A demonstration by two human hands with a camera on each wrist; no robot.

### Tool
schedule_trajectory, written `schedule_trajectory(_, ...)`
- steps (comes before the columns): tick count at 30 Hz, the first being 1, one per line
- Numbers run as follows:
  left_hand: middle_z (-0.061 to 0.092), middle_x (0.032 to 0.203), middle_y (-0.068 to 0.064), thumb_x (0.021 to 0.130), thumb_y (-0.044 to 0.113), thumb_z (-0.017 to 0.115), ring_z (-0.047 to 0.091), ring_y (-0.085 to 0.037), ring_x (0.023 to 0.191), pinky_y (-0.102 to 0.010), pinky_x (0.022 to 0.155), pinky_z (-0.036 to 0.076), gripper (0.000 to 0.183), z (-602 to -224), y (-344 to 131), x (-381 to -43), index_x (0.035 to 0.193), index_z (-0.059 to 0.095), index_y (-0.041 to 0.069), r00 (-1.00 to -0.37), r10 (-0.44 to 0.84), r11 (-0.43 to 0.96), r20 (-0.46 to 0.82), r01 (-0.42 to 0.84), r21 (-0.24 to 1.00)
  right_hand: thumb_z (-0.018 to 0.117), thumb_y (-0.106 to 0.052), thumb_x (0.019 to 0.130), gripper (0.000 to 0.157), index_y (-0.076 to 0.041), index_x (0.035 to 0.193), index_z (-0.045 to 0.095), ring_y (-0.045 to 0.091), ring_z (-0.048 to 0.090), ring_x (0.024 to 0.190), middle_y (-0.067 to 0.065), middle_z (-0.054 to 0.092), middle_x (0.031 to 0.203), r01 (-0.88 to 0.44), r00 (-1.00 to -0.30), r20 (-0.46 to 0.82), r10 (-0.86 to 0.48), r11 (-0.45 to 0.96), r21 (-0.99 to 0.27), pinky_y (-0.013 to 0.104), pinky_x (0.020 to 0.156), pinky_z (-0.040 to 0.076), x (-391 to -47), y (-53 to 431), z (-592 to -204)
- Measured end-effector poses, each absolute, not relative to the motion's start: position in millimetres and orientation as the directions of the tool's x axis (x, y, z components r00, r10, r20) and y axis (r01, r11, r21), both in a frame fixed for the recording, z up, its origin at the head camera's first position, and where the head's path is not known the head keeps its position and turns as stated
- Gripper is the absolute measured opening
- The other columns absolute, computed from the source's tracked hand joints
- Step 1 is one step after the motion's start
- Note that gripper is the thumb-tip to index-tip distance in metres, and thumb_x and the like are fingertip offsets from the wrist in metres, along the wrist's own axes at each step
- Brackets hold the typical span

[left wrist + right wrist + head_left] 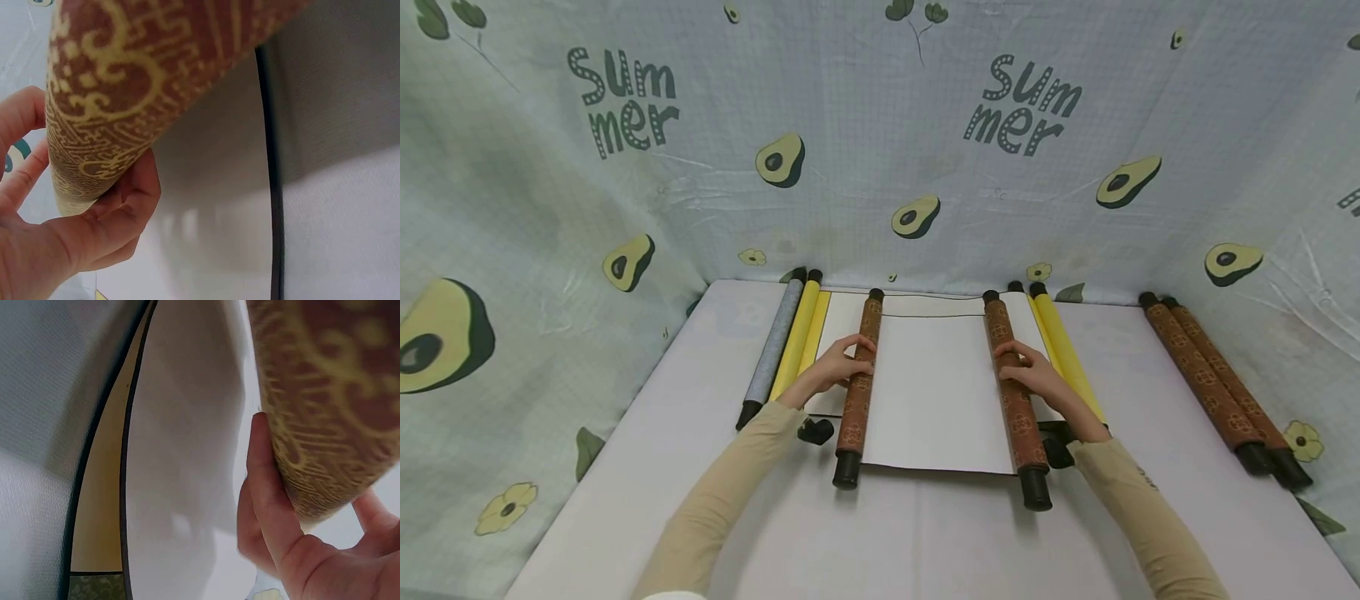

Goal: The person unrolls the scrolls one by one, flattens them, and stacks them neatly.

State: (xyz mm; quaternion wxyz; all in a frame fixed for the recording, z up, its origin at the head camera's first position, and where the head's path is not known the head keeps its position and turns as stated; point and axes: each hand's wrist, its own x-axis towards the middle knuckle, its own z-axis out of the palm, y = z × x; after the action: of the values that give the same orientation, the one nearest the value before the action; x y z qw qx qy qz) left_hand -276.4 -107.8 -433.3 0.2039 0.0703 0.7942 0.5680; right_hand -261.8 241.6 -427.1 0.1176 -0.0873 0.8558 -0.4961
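Observation:
Both hands hold a brown, gold-patterned scroll [936, 400] partly unrolled, its white sheet facing up between two rolled sides. My left hand [831, 367] grips the left roll [854, 408], thumb and fingers curled round it; the left wrist view shows the patterned roll [119, 94] close up in that hand [75, 244]. My right hand [1039, 377] grips the right roll [1019, 412], fingers [269, 481] against its side in the right wrist view. Black knobs cap both rolls. Beneath lies an opened yellow scroll [1063, 337], its middle covered by the held sheet.
A grey roll [775, 342] lies left of the yellow scroll's left roll [796, 342]. Two more brown rolls [1206, 375] lie side by side at the table's right. Dark objects [816, 431] sit near the yellow scroll's front edge. An avocado-print cloth [850, 108] hangs behind the white table [917, 533].

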Motion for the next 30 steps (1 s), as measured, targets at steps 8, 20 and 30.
schedule_trajectory(8, 0.051, 0.107, -0.015, 0.083, 0.007, 0.059, 0.054, -0.014, 0.068, -0.029, 0.056, 0.048, 0.040, -433, -110, -276, 0.122, 0.048, 0.007, -0.910, 0.312, 0.361, -0.274, -0.153, 0.920, 0.059, -0.020, 0.084, 0.050, -0.010, 0.129, 0.041, 0.013, 0.046, 0.067, 0.017, 0.045, 0.104, 0.054, -0.938, -0.194, -0.287, 0.430, -0.901, 0.028, 0.058, 0.044, -263, 248, -425)
schedule_trajectory(20, 0.056, 0.079, -0.003, 0.080, 0.008, 0.062, 0.048, -0.013, 0.061, -0.029, 0.053, 0.045, 0.038, -433, -116, -277, 0.116, 0.053, 0.011, -0.925, 0.277, 0.374, -0.262, -0.147, 0.916, 0.059, -0.015, 0.084, 0.051, -0.008, 0.130, 0.039, 0.015, 0.044, 0.072, 0.021, 0.035, 0.129, 0.045, -0.930, -0.180, -0.321, 0.388, -0.921, 0.031, 0.061, 0.042, -260, 253, -419)
schedule_trajectory(30, 0.055, 0.098, -0.010, 0.082, 0.006, 0.057, 0.050, -0.012, 0.066, -0.027, 0.054, 0.045, 0.037, -430, -119, -275, 0.119, 0.051, 0.007, -0.920, 0.301, 0.351, -0.250, -0.137, 0.926, 0.050, -0.010, 0.087, 0.040, 0.001, 0.125, 0.043, 0.009, 0.045, 0.070, 0.018, 0.038, 0.128, 0.075, -0.938, -0.197, -0.287, 0.385, -0.920, 0.026, 0.060, 0.039, -257, 254, -421)
